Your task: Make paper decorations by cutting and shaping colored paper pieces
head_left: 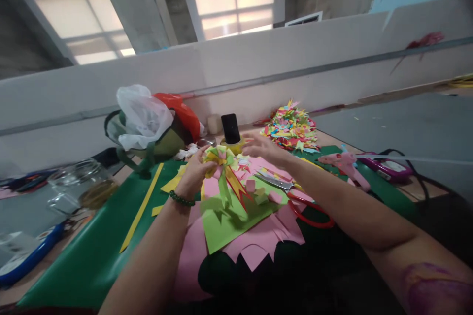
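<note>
At 12 o'clock, our left hand [192,175] pinches a paper flower [220,156]; at 12:30, our right hand [266,149] spreads loosely. We seem mid-assembly; joining pieces calls for steady support.

The left hand [194,171] holds a ribboned paper flower [220,158] over a light-green sheet [217,236].

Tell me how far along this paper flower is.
Looks done: the flower has layered petals and hanging tails.

In hand: the left hand holds it; the right hand is open nearby, apparently empty.

Possibly left: loose squares lie on the green sheet, not attached, and the scissors lie beside them. Whether the flower needs them, I can't tell.
</note>
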{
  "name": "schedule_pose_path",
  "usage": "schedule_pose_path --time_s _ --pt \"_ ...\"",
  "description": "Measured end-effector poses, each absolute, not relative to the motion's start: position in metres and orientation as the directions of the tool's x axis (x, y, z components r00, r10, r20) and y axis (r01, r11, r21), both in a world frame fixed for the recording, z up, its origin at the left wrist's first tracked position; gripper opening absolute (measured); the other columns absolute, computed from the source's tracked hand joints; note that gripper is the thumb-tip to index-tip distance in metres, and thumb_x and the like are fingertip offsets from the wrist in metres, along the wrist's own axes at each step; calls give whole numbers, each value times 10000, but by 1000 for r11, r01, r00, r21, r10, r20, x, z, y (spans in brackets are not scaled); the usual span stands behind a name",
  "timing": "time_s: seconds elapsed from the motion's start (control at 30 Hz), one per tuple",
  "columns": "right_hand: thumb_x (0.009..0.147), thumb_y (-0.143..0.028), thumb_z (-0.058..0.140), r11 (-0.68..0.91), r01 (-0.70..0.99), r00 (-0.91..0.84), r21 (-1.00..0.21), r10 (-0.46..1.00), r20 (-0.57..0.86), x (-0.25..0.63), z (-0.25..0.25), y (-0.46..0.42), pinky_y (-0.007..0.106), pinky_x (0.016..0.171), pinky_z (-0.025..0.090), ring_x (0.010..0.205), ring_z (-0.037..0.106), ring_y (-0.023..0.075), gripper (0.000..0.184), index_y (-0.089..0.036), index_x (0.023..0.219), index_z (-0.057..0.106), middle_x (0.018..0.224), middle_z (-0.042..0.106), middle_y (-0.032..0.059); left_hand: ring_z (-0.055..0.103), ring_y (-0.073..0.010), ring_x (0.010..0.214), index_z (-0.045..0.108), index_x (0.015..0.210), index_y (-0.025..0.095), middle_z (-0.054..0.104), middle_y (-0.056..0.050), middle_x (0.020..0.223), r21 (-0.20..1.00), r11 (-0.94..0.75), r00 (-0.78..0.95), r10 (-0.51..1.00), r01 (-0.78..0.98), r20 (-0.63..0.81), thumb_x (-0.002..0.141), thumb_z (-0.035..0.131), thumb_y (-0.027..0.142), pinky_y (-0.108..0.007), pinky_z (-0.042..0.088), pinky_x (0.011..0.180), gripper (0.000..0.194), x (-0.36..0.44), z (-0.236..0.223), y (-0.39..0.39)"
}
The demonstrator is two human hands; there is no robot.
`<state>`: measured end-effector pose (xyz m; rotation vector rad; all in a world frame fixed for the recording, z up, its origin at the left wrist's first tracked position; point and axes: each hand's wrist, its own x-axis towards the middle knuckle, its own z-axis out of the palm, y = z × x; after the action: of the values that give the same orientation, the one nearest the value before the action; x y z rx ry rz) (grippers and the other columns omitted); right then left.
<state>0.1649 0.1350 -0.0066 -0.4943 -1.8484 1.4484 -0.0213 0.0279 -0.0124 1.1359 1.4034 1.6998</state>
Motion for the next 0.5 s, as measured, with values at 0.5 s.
schedule_pose_path --time_s 0.5 --pt "735 -351 716 558 -197 -632 -806 556 540 164 -9 129 248 615 478 708 580 131 443 -187 1107 541 841 605 5 625 -150 664 645 946 152 682 -16 798 985 -174 -243 956 -9 167 497 738 85 -205 495 560 464 -22 1 19"
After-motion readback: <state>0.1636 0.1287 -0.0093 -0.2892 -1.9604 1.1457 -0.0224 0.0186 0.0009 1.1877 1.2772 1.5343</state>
